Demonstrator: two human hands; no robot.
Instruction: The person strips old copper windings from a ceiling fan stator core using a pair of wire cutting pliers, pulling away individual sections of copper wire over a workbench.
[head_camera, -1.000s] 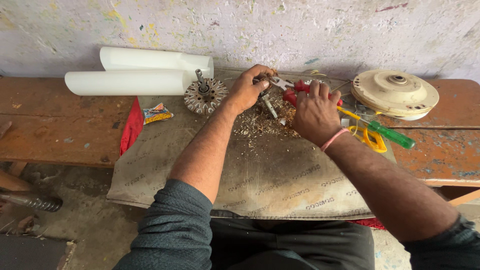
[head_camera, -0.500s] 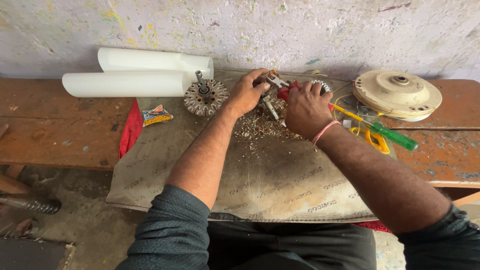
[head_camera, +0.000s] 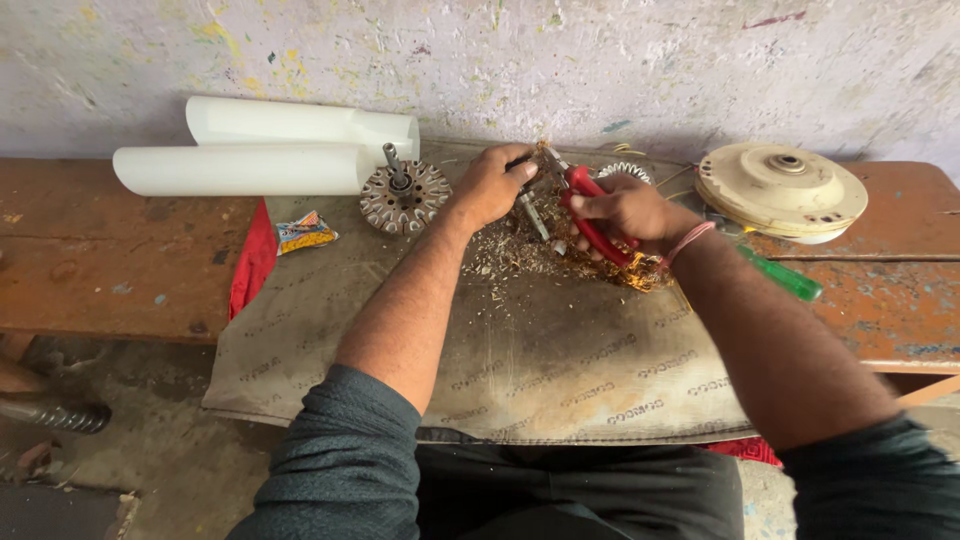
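Right hand (head_camera: 625, 210): grip clamping red-handled pliers (head_camera: 590, 215), jaws biting toward the left hand | left hand (head_camera: 492, 185): grip pinching the wound stator (head_camera: 560, 205), bracing it on the desk (head_camera: 120, 270) | rotor (head_camera: 403, 195) lying left of both grips.

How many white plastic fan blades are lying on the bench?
2. One long white plastic fan blade lies in front, left of the round metal rotor; the second blade lies behind it, against the wall. More may be hidden.

Repair workshop: worn workbench (head_camera: 120, 270), fan motor parts (head_camera: 403, 196)
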